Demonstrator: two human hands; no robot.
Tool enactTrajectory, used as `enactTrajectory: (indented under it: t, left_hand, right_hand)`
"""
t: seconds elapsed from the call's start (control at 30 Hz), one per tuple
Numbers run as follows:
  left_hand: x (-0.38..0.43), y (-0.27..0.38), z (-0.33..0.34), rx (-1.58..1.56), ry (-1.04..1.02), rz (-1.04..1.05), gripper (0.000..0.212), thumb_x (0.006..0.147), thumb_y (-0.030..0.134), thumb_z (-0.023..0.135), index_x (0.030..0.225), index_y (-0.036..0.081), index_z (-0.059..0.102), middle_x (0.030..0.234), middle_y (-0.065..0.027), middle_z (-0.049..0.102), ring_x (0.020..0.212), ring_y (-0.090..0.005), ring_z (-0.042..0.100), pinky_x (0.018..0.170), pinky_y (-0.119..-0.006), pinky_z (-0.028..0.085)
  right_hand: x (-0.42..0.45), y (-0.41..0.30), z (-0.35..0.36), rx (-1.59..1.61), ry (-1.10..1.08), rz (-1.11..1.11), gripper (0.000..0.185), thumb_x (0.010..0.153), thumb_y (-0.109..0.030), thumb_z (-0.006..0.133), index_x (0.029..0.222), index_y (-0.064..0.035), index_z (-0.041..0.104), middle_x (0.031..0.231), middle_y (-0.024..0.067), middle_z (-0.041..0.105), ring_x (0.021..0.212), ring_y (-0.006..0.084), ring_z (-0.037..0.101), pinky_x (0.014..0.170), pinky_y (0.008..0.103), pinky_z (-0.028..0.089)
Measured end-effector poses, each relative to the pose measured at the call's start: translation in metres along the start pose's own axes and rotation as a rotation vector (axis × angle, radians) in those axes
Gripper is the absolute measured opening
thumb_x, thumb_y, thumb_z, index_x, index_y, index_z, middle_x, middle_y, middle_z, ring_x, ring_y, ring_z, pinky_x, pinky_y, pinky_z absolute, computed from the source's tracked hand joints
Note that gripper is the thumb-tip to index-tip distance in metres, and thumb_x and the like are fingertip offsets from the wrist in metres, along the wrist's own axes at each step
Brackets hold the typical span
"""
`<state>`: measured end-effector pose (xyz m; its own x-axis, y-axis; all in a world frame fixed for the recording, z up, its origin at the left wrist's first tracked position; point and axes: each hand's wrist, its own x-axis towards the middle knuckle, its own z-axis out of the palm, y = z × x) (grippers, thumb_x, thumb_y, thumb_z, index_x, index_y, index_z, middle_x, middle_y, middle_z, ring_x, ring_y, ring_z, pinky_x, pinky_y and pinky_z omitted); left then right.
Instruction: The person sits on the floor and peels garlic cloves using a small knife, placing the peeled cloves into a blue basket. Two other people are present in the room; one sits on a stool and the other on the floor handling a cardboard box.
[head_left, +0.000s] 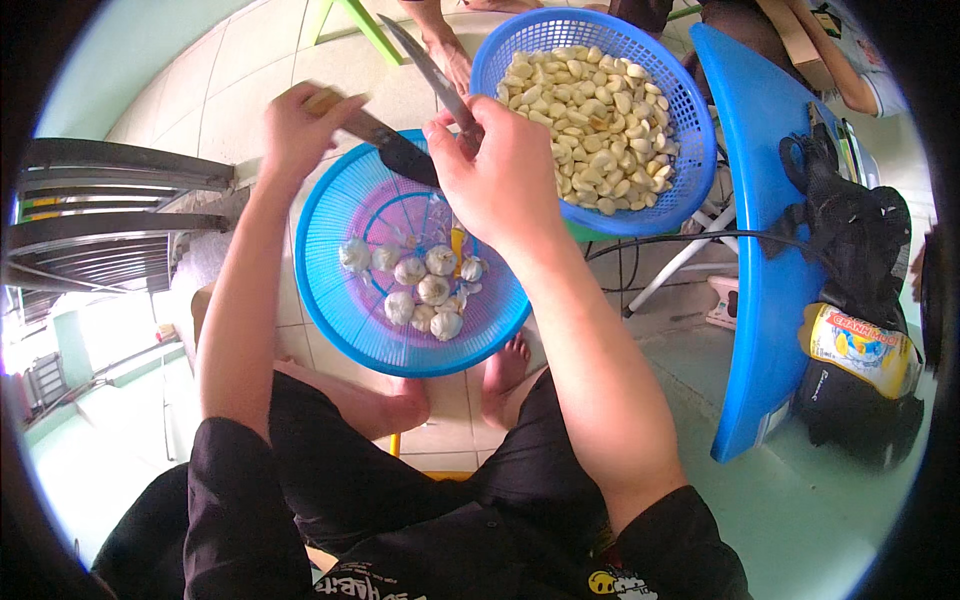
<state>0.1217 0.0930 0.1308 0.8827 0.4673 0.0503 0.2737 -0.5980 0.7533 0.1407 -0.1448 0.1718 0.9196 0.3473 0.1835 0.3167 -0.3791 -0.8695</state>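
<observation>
My left hand (300, 135) is closed round the wooden handle of a broad dark-bladed knife (375, 135), its blade slanting down to the right. In my right hand (502, 165) is a second knife (431, 71), narrower, its blade pointing up and left. The two knives come close together near my right fingers; whether they touch is unclear. Below them, a blue and purple plastic mesh basket (330, 315) holds several whole garlic bulbs (433, 289), loose papery skin and a small yellow item (457, 251).
A blue plastic colander (694, 165) full of peeled garlic cloves (600, 127) stands at upper right. Beside it is a blue table (739, 247) with a black mesh bag and a yellow-labelled bottle (859, 349). Another person's foot (448, 56) and arm (840, 67) show beyond.
</observation>
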Motion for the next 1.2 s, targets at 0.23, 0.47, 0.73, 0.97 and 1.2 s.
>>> enactTrajectory:
  t: [0.23,0.47,0.73,0.97,1.2]
  left_hand:
    - [-0.134,-0.035,-0.042,0.218,0.037,-0.099,0.027,0.075,0.017,0.083,0.078,0.002,0.062,0.066,-0.0115,0.067,0.061,-0.0165,0.065,0.056,-0.034,0.051]
    - [-0.192,-0.015,0.011,0.638,-0.541,-0.119,0.033,0.071,0.001,0.066,0.103,0.001,0.058,0.084,-0.0248,0.066,0.079,-0.0397,0.067,0.07,-0.047,0.053]
    - [-0.248,-0.046,0.174,-0.21,-0.177,-0.838,0.022,0.076,0.013,0.068,0.087,-0.005,0.061,0.078,-0.0172,0.067,0.071,-0.0302,0.068,0.063,-0.041,0.054]
    - [-0.234,-0.047,0.242,0.044,0.06,-0.648,0.027,0.074,0.017,0.068,0.089,-0.003,0.06,0.089,-0.026,0.065,0.088,-0.0447,0.063,0.079,-0.049,0.05]
    - [-0.231,-0.048,0.252,0.189,0.138,-0.632,0.032,0.076,0.02,0.069,0.097,-0.002,0.059,0.097,-0.0263,0.064,0.093,-0.0446,0.063,0.083,-0.051,0.05]
  right_hand:
    - [0.0,0.01,-0.01,-0.054,0.008,0.004,0.021,0.086,-0.021,0.068,0.088,-0.0003,0.067,0.06,0.0111,0.064,0.056,0.0223,0.066,0.055,0.0341,0.049]
    - [-0.003,0.003,-0.02,0.002,-0.017,0.043,0.023,0.084,-0.022,0.067,0.08,0.0011,0.063,0.064,0.0217,0.063,0.067,0.0399,0.065,0.064,0.0472,0.051]
    - [-0.003,0.005,-0.02,-0.021,-0.06,0.079,0.024,0.085,-0.023,0.066,0.081,0.0005,0.064,0.066,0.021,0.064,0.069,0.0396,0.066,0.067,0.0481,0.051]
    - [-0.003,0.004,-0.022,-0.041,-0.081,0.08,0.027,0.087,-0.025,0.065,0.078,0.0003,0.062,0.064,0.0185,0.064,0.067,0.0381,0.066,0.065,0.0467,0.051]
    - [-0.002,0.011,-0.025,-0.046,-0.087,0.063,0.027,0.087,-0.024,0.065,0.076,0.0005,0.061,0.063,0.02,0.063,0.065,0.0394,0.065,0.065,0.047,0.05]
